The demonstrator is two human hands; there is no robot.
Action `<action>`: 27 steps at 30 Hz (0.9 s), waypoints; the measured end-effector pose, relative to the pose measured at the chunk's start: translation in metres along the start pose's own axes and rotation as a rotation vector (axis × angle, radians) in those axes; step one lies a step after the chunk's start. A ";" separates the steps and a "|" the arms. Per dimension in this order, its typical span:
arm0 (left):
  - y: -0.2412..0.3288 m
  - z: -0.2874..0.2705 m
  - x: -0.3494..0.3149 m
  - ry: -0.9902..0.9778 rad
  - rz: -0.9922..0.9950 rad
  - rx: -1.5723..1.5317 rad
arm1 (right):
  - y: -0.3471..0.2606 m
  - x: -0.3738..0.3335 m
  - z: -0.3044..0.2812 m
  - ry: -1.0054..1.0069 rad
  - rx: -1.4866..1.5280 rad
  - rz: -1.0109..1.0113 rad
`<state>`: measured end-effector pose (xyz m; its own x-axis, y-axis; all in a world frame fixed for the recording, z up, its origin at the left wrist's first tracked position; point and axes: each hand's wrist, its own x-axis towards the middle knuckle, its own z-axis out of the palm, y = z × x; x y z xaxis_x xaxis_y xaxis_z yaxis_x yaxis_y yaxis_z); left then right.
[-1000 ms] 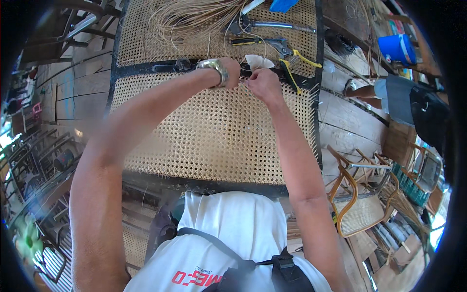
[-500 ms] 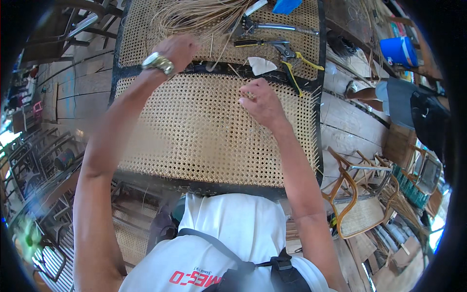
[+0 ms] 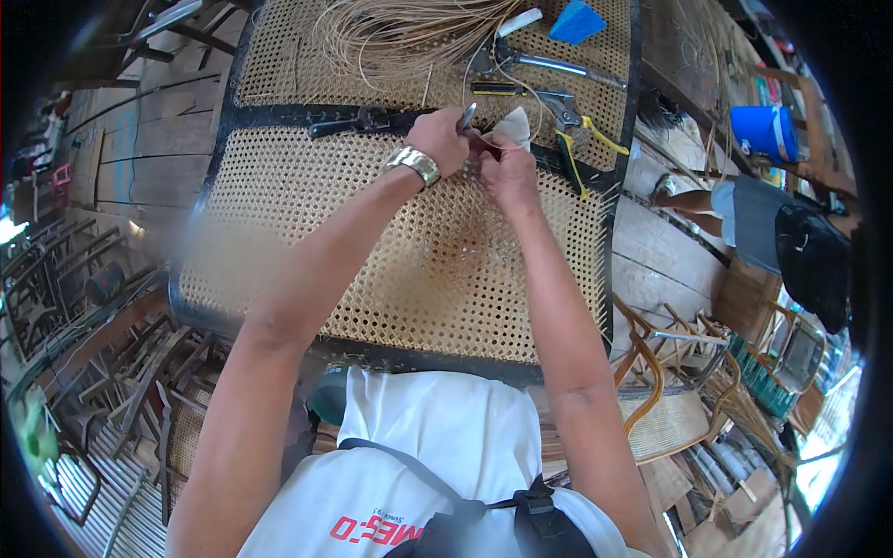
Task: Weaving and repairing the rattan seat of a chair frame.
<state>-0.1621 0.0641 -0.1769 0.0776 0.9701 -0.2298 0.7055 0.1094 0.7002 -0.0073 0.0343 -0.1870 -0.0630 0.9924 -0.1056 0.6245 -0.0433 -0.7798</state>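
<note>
One silver-tipped tool (image 3: 468, 115) is gripped by the left hand's (image 3: 441, 142) fingers, and a thin strand (image 3: 537, 96) is apparently pinched by the right's (image 3: 511, 175), above the cane panel (image 3: 391, 307), in seeming trimming work where steadiness is called for.

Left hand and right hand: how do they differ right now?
The left hand has a metal band at its wrist, while the right hand has a bare wrist. The left hand is closed around a tool with a grey tip jutting out; whatever the right hand holds is unclear. Both are close together over the woven cane panel.
</note>
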 end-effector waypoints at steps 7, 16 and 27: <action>0.024 -0.012 0.007 -0.039 0.087 0.157 | 0.031 0.017 0.017 -0.008 0.593 0.033; 0.006 -0.037 0.008 -0.624 0.099 0.366 | 0.024 0.012 -0.005 -0.032 0.276 0.307; 0.029 -0.043 0.007 -0.681 0.052 0.511 | 0.012 0.012 -0.038 -0.217 0.040 0.549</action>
<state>-0.1716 0.0831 -0.1292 0.4102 0.6112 -0.6769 0.9077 -0.2016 0.3681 0.0295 0.0505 -0.1744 0.1002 0.7774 -0.6209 0.5811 -0.5523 -0.5978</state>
